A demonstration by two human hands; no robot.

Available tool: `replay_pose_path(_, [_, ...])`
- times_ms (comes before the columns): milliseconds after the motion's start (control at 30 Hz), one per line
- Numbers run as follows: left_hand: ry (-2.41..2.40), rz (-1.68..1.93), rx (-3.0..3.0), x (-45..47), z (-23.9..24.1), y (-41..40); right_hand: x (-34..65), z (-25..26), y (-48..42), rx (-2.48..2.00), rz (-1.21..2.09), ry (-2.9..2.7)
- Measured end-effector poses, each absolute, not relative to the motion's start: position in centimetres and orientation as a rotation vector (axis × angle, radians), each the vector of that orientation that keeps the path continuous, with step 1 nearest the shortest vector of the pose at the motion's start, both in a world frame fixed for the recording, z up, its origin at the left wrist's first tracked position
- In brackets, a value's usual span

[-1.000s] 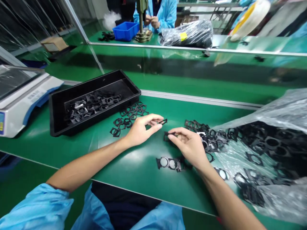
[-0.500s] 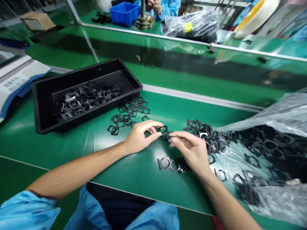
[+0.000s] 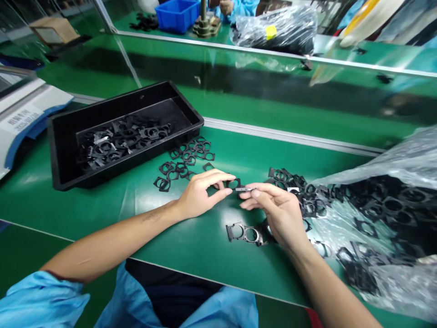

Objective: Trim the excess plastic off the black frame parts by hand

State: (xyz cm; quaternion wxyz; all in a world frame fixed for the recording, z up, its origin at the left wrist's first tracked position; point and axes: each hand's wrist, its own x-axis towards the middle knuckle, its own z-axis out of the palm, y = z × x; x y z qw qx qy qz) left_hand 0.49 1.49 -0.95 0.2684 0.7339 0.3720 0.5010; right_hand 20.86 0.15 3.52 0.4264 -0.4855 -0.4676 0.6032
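Between thumb and fingers my left hand (image 3: 204, 193) pinches a thin black frame with a round hole (image 3: 238, 183). My right hand (image 3: 278, 207) is closed on a flat dark piece (image 3: 246, 189), seen nearly edge-on, close against the frame. Whether the two pieces touch, I cannot tell. Below the hands, a few black frame parts (image 3: 244, 233) lie on the green table. Left of my left hand are several loose black frames (image 3: 180, 169). A pile of similar parts (image 3: 309, 200) lies beyond my right hand.
A black tray (image 3: 143, 161) with many similar parts stands at left, beside a white and blue machine (image 3: 25, 114). At right, a clear plastic bag (image 3: 403, 157) spills black parts. A low green partition (image 3: 239, 105) runs behind; a blue bin (image 3: 177, 16) and a person's hand (image 3: 226, 6) are beyond.
The piece in my right hand has turned so that its light edge shows. My right hand has shifted slightly right; my left hand stays nearly in place.
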Motion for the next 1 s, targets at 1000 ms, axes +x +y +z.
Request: replay_pose_path(1000, [0.959,1.305,2.483,0.0,-0.3,1.3,20.5,2.9,0.5,-1.279,1.579,-1.198])
